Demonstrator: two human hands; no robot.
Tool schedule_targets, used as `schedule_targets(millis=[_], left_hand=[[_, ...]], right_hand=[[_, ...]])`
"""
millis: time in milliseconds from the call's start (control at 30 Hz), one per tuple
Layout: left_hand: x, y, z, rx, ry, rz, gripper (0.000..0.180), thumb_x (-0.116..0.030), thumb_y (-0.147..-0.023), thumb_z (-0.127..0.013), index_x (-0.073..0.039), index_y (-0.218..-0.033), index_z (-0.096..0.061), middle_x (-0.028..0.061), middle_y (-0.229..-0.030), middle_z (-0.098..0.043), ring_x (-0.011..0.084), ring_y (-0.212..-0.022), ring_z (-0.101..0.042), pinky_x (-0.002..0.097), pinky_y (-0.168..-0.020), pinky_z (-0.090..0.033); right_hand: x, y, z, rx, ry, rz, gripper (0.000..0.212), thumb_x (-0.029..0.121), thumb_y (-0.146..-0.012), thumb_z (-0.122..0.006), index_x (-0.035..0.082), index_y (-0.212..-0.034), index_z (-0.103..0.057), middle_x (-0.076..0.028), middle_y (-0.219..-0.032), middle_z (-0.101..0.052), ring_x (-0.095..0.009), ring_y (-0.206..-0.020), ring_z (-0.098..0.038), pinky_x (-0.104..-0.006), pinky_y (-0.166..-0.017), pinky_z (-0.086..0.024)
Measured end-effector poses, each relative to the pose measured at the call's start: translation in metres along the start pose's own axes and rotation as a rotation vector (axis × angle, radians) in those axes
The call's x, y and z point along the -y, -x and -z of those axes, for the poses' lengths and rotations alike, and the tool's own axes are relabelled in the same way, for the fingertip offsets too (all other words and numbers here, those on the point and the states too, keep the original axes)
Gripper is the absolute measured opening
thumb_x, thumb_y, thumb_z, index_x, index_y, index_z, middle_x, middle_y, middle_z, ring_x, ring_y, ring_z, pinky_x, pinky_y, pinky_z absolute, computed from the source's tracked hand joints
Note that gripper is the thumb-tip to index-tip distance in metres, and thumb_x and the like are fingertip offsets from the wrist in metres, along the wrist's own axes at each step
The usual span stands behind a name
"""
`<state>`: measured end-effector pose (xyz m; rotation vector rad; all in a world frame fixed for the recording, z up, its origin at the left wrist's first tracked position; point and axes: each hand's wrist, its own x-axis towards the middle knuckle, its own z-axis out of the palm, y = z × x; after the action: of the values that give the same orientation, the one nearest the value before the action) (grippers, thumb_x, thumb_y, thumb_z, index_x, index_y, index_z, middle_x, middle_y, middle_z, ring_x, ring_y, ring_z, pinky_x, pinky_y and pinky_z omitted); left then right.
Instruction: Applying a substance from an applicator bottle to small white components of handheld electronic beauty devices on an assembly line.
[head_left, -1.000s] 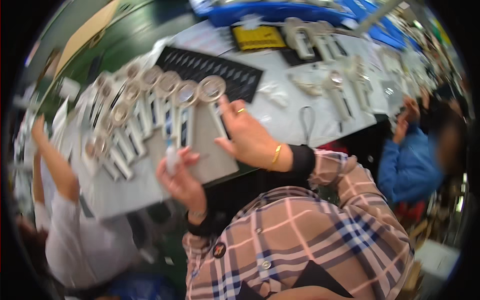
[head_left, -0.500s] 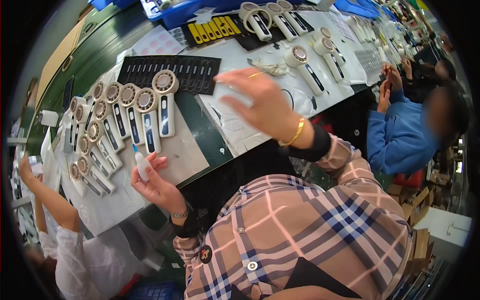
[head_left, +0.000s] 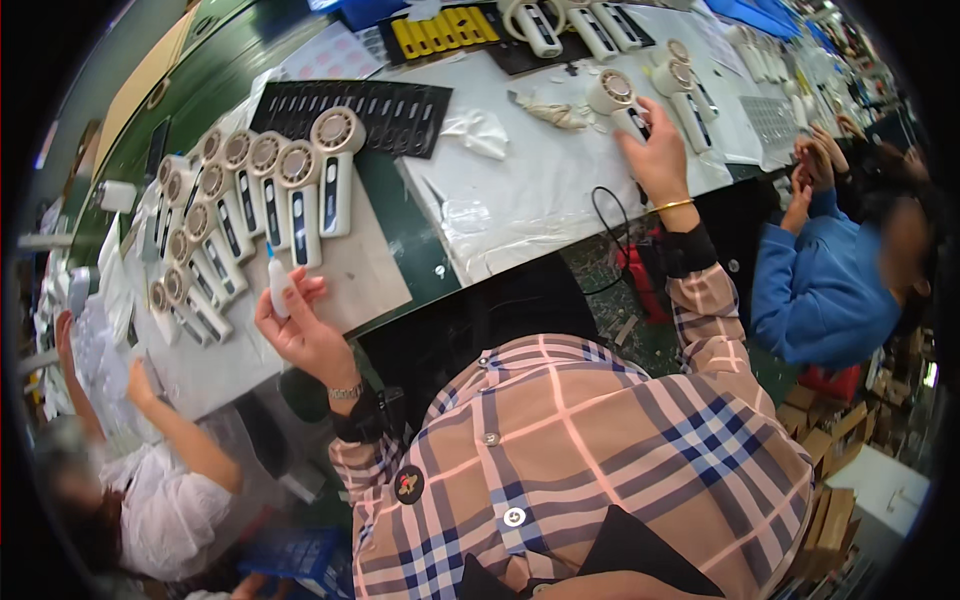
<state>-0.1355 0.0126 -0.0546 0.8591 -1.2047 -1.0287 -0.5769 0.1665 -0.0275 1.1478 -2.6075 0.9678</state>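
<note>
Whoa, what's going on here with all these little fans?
Someone's left hand holds a white bottle with a blue tip, beside a big group of fans. Their right hand is at another fan, with its fingers by the handle; how firmly is hard to tell. A black sheet lies behind the group. Other people are nearby, one in blue on the right.

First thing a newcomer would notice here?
Likely the cluster of pale handheld fans at the left. Just below them, the left hand holds a small white blue-tipped bottle; the right hand is at another fan, upper right of centre. Bright yellow strips stand out at top centre.
</note>
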Motion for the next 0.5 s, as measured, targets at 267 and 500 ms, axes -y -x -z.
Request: schedule_targets(millis=[267, 500], left_hand=[[-0.019, 0.020, -0.001, 0.063, -0.128, -0.130, 0.024, -0.014, -0.110, -0.054, 0.001, -0.127, -0.045, 0.0230, -0.115, -0.069, 0.0246, -0.096, -0.069, 0.0368, -0.088, -0.056], [-0.024, 0.036, -0.020, 0.194, -0.120, -0.300, 0.027, -0.013, -0.109, -0.055, 0.001, -0.127, -0.042, 0.0226, -0.118, -0.068, 0.0270, -0.111, -0.069, 0.0393, -0.102, -0.051]], right_hand=[[0.092, 0.048, 0.005, 0.412, -0.682, 0.199, 0.045, 0.008, -0.090, -0.076, -0.002, -0.133, -0.064, -0.010, -0.120, -0.072, -0.016, -0.113, -0.067, -0.0300, -0.098, -0.053], [0.176, 0.081, -0.045, 0.954, -0.694, 0.386, 0.032, 0.010, -0.090, -0.075, 0.004, -0.121, -0.071, -0.010, -0.109, -0.072, -0.019, -0.101, -0.068, -0.0330, -0.090, -0.055]])
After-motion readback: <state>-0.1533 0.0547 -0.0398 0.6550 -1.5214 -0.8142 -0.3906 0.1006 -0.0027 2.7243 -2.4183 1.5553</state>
